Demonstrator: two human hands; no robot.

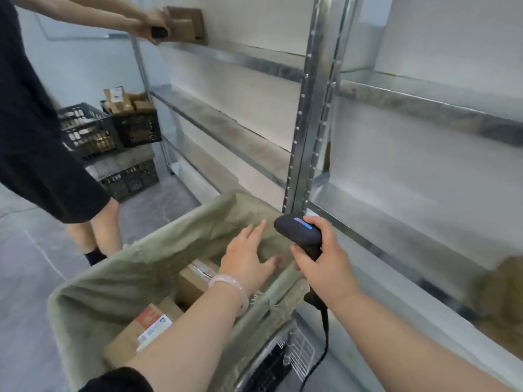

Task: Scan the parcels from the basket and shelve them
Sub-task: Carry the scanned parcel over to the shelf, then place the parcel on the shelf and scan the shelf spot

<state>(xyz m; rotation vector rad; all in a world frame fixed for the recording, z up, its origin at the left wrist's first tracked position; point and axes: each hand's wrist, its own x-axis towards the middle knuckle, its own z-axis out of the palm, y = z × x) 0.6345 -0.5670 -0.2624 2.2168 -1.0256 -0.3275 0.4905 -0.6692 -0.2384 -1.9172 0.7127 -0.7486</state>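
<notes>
A basket lined with a green sack (158,250) stands in front of me, holding cardboard parcels (195,282); one brown parcel with a red and white label (150,323) lies nearest. My left hand (249,250) hovers open over the sack's far rim, fingers spread, holding nothing. My right hand (322,258) grips a black corded barcode scanner (301,230) beside the basket, its head pointing left. Metal shelves (410,106) rise to the right.
Another person (42,137) stands at the left, one hand (150,24) placing cardboard parcels (186,24) on the top shelf. Black crates (113,131) with parcels are stacked at the back. A brown parcel (503,281) sits on the low right shelf.
</notes>
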